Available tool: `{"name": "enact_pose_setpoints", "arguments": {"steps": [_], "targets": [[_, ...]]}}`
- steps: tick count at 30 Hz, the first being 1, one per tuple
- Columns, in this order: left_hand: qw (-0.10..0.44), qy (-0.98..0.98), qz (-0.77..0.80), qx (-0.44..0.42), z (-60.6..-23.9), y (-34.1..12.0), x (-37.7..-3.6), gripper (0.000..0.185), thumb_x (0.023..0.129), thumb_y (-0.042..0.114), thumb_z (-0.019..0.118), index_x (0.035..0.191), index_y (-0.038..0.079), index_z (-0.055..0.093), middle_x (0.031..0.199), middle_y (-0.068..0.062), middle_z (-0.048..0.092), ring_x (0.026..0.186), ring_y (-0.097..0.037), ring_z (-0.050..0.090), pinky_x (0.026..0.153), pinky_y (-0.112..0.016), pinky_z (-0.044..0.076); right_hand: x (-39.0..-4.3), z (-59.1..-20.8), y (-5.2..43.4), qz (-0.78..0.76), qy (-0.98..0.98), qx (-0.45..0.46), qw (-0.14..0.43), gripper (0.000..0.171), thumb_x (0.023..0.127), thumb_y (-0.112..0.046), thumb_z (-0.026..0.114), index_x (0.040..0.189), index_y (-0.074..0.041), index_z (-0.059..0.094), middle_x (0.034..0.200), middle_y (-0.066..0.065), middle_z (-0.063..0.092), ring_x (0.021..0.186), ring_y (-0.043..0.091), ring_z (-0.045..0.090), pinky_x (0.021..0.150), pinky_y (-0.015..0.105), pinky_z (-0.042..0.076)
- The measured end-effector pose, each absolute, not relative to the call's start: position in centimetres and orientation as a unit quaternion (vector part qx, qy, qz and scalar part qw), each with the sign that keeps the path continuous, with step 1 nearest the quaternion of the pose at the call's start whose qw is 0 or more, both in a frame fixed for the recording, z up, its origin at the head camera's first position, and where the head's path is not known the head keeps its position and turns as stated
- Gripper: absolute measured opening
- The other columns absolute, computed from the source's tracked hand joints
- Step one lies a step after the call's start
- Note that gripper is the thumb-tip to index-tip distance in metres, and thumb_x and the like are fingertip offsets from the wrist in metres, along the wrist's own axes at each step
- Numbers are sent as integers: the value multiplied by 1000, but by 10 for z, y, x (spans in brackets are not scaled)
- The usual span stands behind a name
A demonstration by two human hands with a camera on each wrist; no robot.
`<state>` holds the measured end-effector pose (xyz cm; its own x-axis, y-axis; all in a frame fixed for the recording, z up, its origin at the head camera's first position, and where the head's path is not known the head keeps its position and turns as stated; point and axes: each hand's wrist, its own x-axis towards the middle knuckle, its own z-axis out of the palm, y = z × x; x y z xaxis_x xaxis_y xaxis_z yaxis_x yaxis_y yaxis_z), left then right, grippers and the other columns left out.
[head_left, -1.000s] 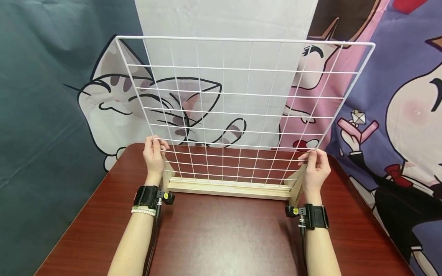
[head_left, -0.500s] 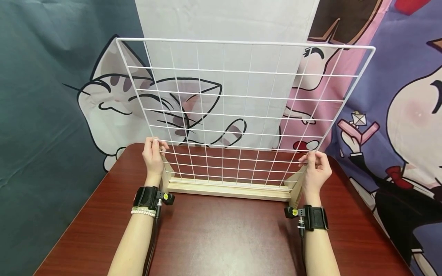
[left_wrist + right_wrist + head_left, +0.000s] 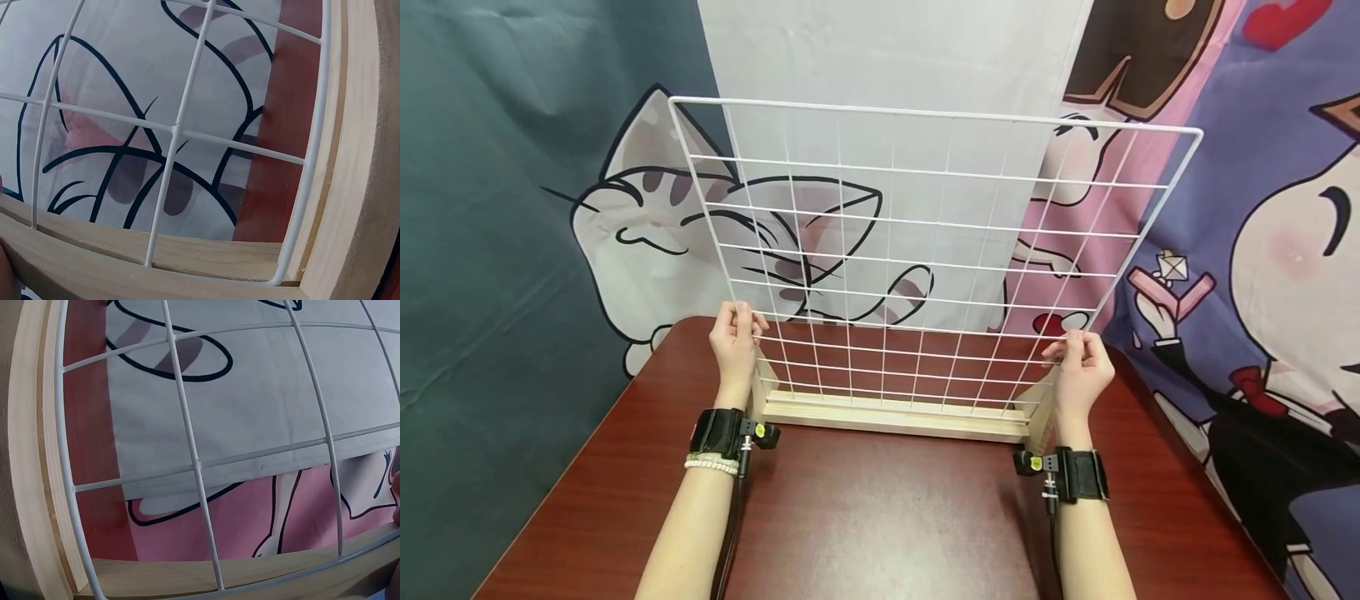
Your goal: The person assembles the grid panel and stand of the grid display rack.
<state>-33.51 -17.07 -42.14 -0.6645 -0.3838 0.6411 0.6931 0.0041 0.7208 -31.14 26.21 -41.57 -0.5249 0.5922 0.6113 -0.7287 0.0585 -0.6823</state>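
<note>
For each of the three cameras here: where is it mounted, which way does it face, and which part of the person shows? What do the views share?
Head: worn on the head, looking forward and down at the white wire grid in its wooden base on the table; both forearms, left hand and right hand show.
Left wrist: close on the grid's corner in the wood groove; a sliver of skin at the lower left edge.
Right wrist: close on the opposite corner; fingertip at the right edge.
Shared: grid, wooden base, cartoon backdrop.

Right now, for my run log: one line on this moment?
left hand: grips grid | right hand: grips grid | grid: in base
</note>
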Motion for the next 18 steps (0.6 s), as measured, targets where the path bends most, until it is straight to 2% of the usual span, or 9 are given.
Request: {"name": "enact_pose_setpoints", "arguments": {"steps": [4,7,11,14,18], "targets": [[387,-598,-690,-126,-421,-171,-335,29,99,3,44,83,-21,41,61,6,60,48,2,47,44,-16,36,-311,-416,262,674,-552,64,486,24,93,3,51,71,-3,57,52,-5,62,44,4,59,45,14,48],[390,-601,-686,-127,-422,-171,-335,30,99,4,44,82,-20,43,62,8,61,48,2,47,44,-16,37,-309,-415,260,670,-557,62,487,24,93,4,50,71,-1,56,52,-4,61,44,4,59,45,15,49],[392,-608,-679,-126,-421,-172,-335,31,99,4,45,80,-19,44,62,5,60,47,-12,45,46,-15,37,-310,-415,261,673,-554,62,486,23,93,5,49,71,6,54,52,-3,61,44,5,58,44,15,48],[387,-608,-682,-122,-421,-172,-336,31,99,4,45,80,-19,44,62,1,59,47,-20,43,46,-15,37,-308,-413,258,672,-558,56,483,23,93,4,49,71,7,54,52,-3,60,43,4,58,44,14,48],[389,-609,-682,-118,-421,-171,-337,30,99,4,45,80,-19,45,62,-3,59,47,-16,43,46,-16,37,-299,-402,250,670,-564,53,480,23,93,4,47,71,7,53,54,-2,59,44,4,58,45,14,48]]}}
